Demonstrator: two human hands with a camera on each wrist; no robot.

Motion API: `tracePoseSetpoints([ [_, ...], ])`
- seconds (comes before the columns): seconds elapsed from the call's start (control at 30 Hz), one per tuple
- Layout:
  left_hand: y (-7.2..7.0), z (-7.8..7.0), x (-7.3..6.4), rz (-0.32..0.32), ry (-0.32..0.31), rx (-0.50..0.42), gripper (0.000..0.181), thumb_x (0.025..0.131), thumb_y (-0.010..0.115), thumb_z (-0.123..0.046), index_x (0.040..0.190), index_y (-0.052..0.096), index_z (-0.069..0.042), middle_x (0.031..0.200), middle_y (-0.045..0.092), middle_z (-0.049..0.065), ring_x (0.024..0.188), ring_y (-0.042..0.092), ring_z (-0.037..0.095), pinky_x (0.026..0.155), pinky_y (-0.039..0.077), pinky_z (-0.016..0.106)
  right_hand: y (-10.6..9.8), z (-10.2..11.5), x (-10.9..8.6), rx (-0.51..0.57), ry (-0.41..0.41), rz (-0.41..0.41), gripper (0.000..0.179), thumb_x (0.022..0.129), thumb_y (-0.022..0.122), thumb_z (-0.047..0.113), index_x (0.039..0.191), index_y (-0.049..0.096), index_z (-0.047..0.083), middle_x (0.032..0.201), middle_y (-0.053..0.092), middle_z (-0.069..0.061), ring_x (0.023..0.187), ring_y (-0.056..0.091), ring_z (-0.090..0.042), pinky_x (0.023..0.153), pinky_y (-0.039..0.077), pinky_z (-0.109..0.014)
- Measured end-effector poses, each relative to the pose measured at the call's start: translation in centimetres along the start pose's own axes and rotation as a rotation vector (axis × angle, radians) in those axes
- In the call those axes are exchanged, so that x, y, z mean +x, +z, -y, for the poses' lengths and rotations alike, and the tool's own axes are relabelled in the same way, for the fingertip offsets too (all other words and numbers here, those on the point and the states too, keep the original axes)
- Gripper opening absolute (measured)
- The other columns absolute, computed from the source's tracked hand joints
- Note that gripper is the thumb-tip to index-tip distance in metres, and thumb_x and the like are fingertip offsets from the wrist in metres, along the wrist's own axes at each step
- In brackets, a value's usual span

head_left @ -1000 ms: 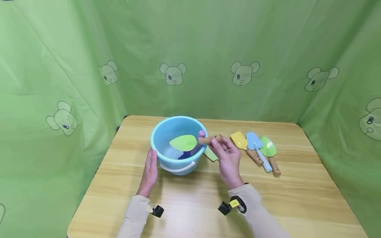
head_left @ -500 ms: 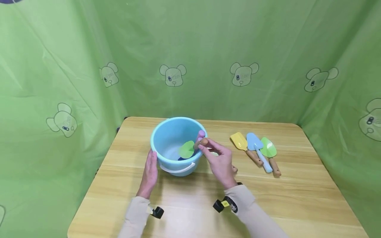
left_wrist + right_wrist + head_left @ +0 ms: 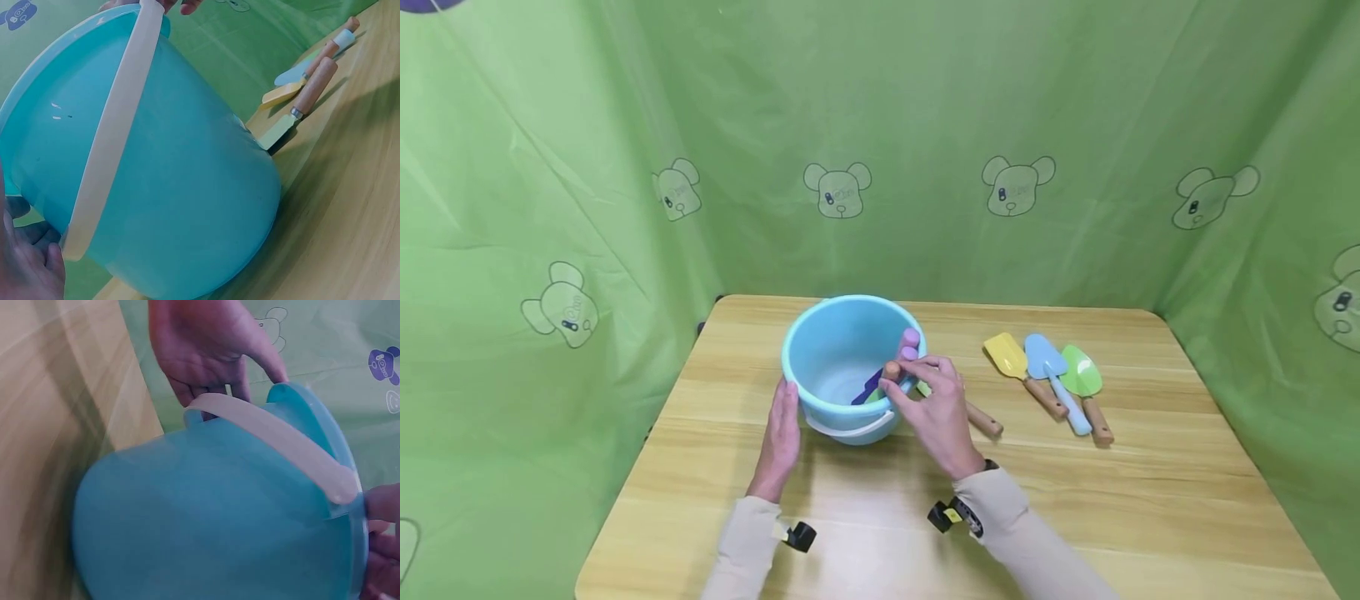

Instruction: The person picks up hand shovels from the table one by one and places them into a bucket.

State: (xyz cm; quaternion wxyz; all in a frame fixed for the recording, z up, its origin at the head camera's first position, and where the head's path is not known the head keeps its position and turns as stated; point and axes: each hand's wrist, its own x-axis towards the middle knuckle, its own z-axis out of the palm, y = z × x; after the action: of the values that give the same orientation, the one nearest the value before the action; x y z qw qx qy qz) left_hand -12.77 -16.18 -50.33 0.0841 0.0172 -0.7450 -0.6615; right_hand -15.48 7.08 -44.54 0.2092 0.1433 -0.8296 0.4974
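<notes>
A light blue bucket (image 3: 859,433) with a white carry handle (image 3: 111,134) stands on the table. My left hand (image 3: 778,437) rests against its left side, fingers along the wall and thumb at the rim. At the right side of the rim, my right hand (image 3: 942,417) pinches the wooden handle end of a green-bladed garden trowel (image 3: 891,372). This trowel points down into the bucket, its blade mostly hidden behind the front wall. Beside it lean two lilac handles (image 3: 910,337), and a dark purple blade (image 3: 868,388) shows lower inside.
Another trowel with a wooden handle (image 3: 984,420) lies right of the bucket, partly under my right hand. Farther right on the wooden table (image 3: 1157,467) lie a yellow trowel (image 3: 1006,356), a blue trowel (image 3: 1045,360) and a green trowel (image 3: 1081,373). A green curtain (image 3: 925,242) surrounds the table.
My right hand has moved left and turned the trowel from lying level over the bucket to pointing blade-down inside it. The left hand stays at the bucket's side.
</notes>
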Motion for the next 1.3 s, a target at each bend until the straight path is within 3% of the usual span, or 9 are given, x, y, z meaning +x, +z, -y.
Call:
tracePoseSetpoints([
  [0.23, 0.0, -0.1, -0.1, 0.0, -0.012, 0.006, 0.06, 0.112, 0.023, -0.053, 0.167, 0.017, -0.03, 0.174, 0.022, 0.005, 0.161, 0.019, 0.033, 0.128, 0.009, 0.07, -0.5, 1.2, 0.7, -0.098, 0.094, 0.082, 0.04, 0.081, 0.089, 0.026, 0.116, 0.078, 0.012, 0.108, 0.075, -0.009, 0.103, 0.056, -0.025, 0.097, 0.042, -0.046],
  [0.5, -0.1, -0.1, -0.3, -0.005, -0.024, 0.024, 0.061, 0.112, 0.021, -0.054, 0.167, 0.016, -0.029, 0.174, 0.021, 0.005, 0.162, 0.017, 0.033, 0.128, 0.009, 0.069, -0.5, 1.4, 0.5, -0.108, 0.065, 0.099, 0.03, 0.082, 0.088, 0.022, 0.109, 0.078, 0.013, 0.106, 0.077, -0.004, 0.105, 0.056, -0.023, 0.097, 0.042, -0.046],
  [0.57, 0.0, -0.2, -0.4, -0.006, -0.022, 0.024, 0.061, 0.112, 0.02, -0.054, 0.167, 0.016, -0.029, 0.174, 0.021, 0.004, 0.162, 0.017, 0.033, 0.128, 0.009, 0.069, -0.5, 1.4, 0.3, -0.087, 0.056, 0.098, 0.031, 0.082, 0.088, 0.021, 0.111, 0.077, 0.014, 0.107, 0.077, -0.003, 0.106, 0.055, -0.023, 0.096, 0.042, -0.046],
  [0.77, 0.1, -0.3, -0.5, 0.005, -0.014, 0.014, 0.062, 0.112, 0.021, -0.054, 0.167, 0.016, -0.027, 0.174, 0.023, 0.004, 0.161, 0.019, 0.032, 0.127, 0.01, 0.07, -1.3, 0.8, -0.7, 0.076, 0.062, 0.084, 0.039, 0.088, 0.083, 0.015, 0.125, 0.071, 0.011, 0.133, 0.067, -0.004, 0.129, 0.056, -0.023, 0.113, 0.046, -0.05],
  [0.87, 0.1, -0.3, -0.4, 0.011, -0.004, 0.012, 0.061, 0.112, 0.021, -0.053, 0.167, 0.016, -0.027, 0.174, 0.023, 0.004, 0.161, 0.02, 0.032, 0.128, 0.01, 0.07, -2.0, 0.0, -1.4, 0.122, 0.088, 0.025, 0.037, 0.09, 0.081, 0.013, 0.125, 0.071, 0.011, 0.135, 0.066, -0.003, 0.129, 0.059, -0.02, 0.108, 0.05, -0.04],
  [1.0, 0.1, -0.1, -0.2, 0.005, 0.016, 0.012, 0.059, 0.112, 0.021, -0.051, 0.167, 0.017, -0.028, 0.174, 0.022, 0.004, 0.161, 0.019, 0.032, 0.129, 0.011, 0.068, -3.2, -1.6, -2.5, 0.115, 0.14, -0.025, 0.028, 0.091, 0.08, 0.012, 0.118, 0.074, 0.013, 0.124, 0.071, -0.002, 0.116, 0.063, -0.017, 0.096, 0.054, -0.03],
  [1.17, 0.1, -0.1, -0.2, -0.001, 0.042, 0.016, 0.058, 0.113, 0.021, -0.046, 0.167, 0.017, -0.025, 0.174, 0.022, 0.007, 0.161, 0.018, 0.034, 0.13, 0.01, 0.066, -4.7, -4.3, -4.0, 0.067, 0.186, -0.012, 0.014, 0.093, 0.077, 0.012, 0.107, 0.076, 0.013, 0.106, 0.075, -0.002, 0.1, 0.068, -0.012, 0.09, 0.059, -0.028],
  [1.3, 0.1, 0.0, -0.2, 0.004, 0.061, 0.006, 0.058, 0.114, 0.02, -0.044, 0.167, 0.017, -0.023, 0.173, 0.024, 0.008, 0.161, 0.02, 0.035, 0.129, 0.011, 0.067, -6.3, -6.6, -5.2, 0.041, 0.241, -0.001, 0.011, 0.096, 0.075, 0.012, 0.106, 0.077, 0.012, 0.104, 0.078, -0.006, 0.089, 0.067, -0.004, 0.081, 0.057, -0.02],
])
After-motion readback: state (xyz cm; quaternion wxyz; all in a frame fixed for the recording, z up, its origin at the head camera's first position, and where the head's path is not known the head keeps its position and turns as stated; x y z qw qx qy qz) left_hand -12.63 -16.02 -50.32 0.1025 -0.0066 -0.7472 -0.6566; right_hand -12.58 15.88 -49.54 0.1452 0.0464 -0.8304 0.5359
